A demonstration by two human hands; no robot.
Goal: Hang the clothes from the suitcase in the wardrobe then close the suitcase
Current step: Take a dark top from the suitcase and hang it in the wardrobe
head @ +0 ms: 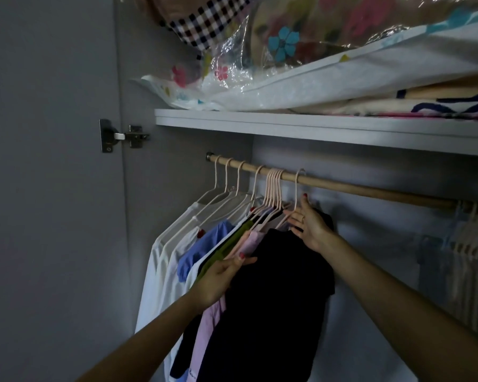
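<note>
Overhead, the wooden rail (342, 187) ran from near-left to far-right under the shelf (315, 128), and that line was what your next move hung on. The black garment (273, 293) hung straight down from it on a pale hanger (297, 188), last in the row of clothes, its long axis vertical and its flat face turned toward you. Your right hand (311, 227) was at the garment's far shoulder, just below the hook, fingers spread and lying loose against hanger and cloth; whether the thumb pinched anything, I cannot tell. Your left hand (221, 277) was lower and nearer, at the near shoulder, fingers lying fairly straight along the fold between black and the pink top (213, 321), apparently parting them. Right hand nearer the hook, so it would likely do any sliding along the rail. Suitcase not in view.
</note>
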